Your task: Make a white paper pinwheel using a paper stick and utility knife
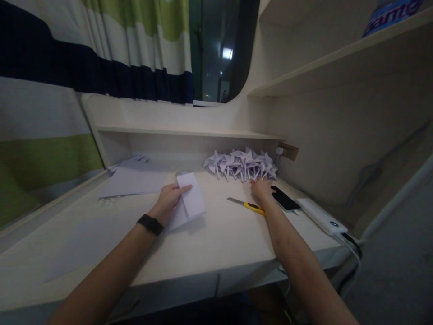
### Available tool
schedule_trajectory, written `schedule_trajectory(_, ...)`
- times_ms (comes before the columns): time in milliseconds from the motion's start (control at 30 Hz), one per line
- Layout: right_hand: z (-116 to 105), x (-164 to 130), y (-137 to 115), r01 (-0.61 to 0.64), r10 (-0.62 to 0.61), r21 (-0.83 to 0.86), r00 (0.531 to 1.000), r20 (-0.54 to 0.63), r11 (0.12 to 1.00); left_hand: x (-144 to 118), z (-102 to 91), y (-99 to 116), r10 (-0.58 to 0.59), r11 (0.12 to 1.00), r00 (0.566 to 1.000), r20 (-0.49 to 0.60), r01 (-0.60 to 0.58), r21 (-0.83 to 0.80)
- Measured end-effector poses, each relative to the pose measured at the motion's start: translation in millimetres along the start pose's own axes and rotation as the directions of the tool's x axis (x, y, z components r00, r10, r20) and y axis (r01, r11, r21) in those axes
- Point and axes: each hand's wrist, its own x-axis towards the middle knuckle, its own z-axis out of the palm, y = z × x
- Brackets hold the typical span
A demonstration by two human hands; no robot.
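Note:
My left hand (170, 197), with a black band on its wrist, grips a folded sheet of white paper (194, 198) above the desk, thumb on top. Part of a round, greyish object (183, 172) shows behind the paper's upper edge. At the right, my right hand (261, 188) reaches low over the desk with its fingers apart, right in front of a row of white paper pinwheels (241, 163). Its fingertips are partly hidden, and I cannot tell whether they touch a pinwheel. A black phone (284, 198) lies beside that hand. Under the forearm sits a yellow utility knife (252, 206), blade pointing left.
Stacked white paper (135, 177) lies at the back left of the desk (209, 243); another sheet (88, 246) is nearer. A white power bank-like box (321, 216) with cables is on the right. A wall socket (287, 151) holds a plug. Shelves (338, 56) overhang the right side.

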Motion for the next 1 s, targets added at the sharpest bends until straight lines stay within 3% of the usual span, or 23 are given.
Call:
schedule_trajectory(167,-17,-4,-17,0.078,-0.075,0.114,0.997,-0.037,0.99,-2,0.8,0,0.0,1.0,1.0,0.006,0.0,-0.022)
schedule_trajectory(267,-25,-16,-46,0.21,-0.241,0.363,0.97,0.044,0.908,-3,2.9,2,0.007,1.0,1.0,-0.015,-0.008,-0.02)
schedule_trajectory(367,-22,-48,-82,0.25,-0.385,0.515,0.907,0.172,0.82,-6,5.1,3,0.008,1.0,0.999,-0.039,-0.008,-0.005)
schedule_trajectory(400,-19,-61,-93,0.242,-0.458,0.596,0.856,0.241,0.766,-7,5.7,4,0.008,1.0,0.999,-0.044,-0.008,0.006)
schedule_trajectory(467,-11,-89,-110,-0.008,-0.615,0.808,0.644,0.455,0.59,-8,6.2,5,0.005,0.999,0.999,-0.046,-0.003,0.033)
schedule_trajectory(500,-6,-101,-117,-0.115,-0.615,0.812,0.595,0.517,0.572,-9,6.3,5,0.001,0.999,0.999,-0.047,0.001,0.044)
schedule_trajectory(600,7,-122,-126,-0.295,-0.567,0.798,0.577,0.588,0.526,-10,6.3,7,-0.011,0.998,0.999,-0.033,0.014,0.065)
schedule_trajectory(700,18,-124,-125,-0.397,-0.568,0.787,0.546,0.616,0.472,-10,6.7,9,-0.022,0.996,0.999,-0.026,0.024,0.082)
schedule_trajectory(833,19,-121,-121,-0.437,-0.591,0.777,0.505,0.629,0.453,-9,6.8,10,-0.063,0.994,0.997,-0.052,0.067,0.088)
schedule_trajectory(1000,9,-120,-118,-0.424,-0.598,0.746,0.446,0.666,0.514,-9,4.9,11,-0.046,0.997,0.998,-0.053,0.049,0.063)
